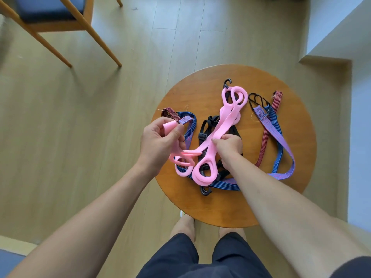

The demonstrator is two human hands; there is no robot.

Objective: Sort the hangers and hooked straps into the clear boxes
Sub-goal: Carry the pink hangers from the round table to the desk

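Note:
Pink plastic hangers with looped ends lie in a heap on a small round wooden table (261,207). My left hand (158,143) is shut on one pink hanger (180,160), lifted at the table's left edge. My right hand (228,146) pinches the middle of a long pink hanger (224,121) that stretches from near to far. Beneath the hangers lie a black buckled strap (208,125) and blue, purple and red elastic straps (275,133) with black hooks (258,99). No clear box is in view.
A wooden chair (60,19) with a blue seat stands on the floor at the far left. A white wall corner (331,37) rises to the right of the table. My legs and feet (184,225) are at the table's near edge.

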